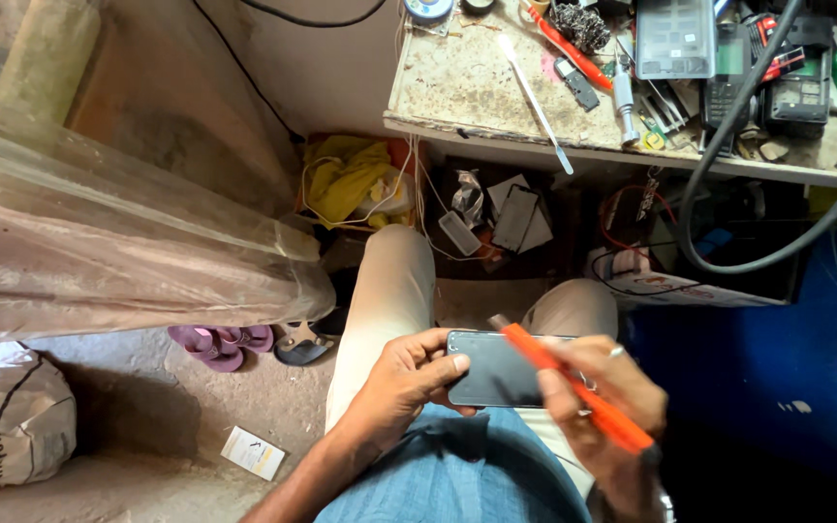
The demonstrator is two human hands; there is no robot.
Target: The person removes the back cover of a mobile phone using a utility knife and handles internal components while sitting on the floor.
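- Two hands share one job over the lap: the left hand [409,378] grips the dark, flat, glass-faced rectangular phone [496,373] by its left end, thumb on the face and fingers [438,341] wrapped round the far edge, which seems meant to keep it level and steady above the beige-trousered knees [389,281].
- Clenched round the long orange plastic-handled tool [573,387], the right hand [598,397] holds it slanted across the phone's upper right edge, a pen-like hold that probably gives fine control; the tip itself is too blurred to tell whether it touches.
- Up ahead, the worn, stained pale worktop [457,87] carries spare tools near at hand: a slim white spudger-like stick [535,102], a second orange-handled tool [569,44], a clear plastic parts case [675,37].
- Beneath it, loose phone parts [515,218] and a yellow cloth [346,174] sit stowed in the recess.
- Purple sandals [220,344] lie on the floor to the left.
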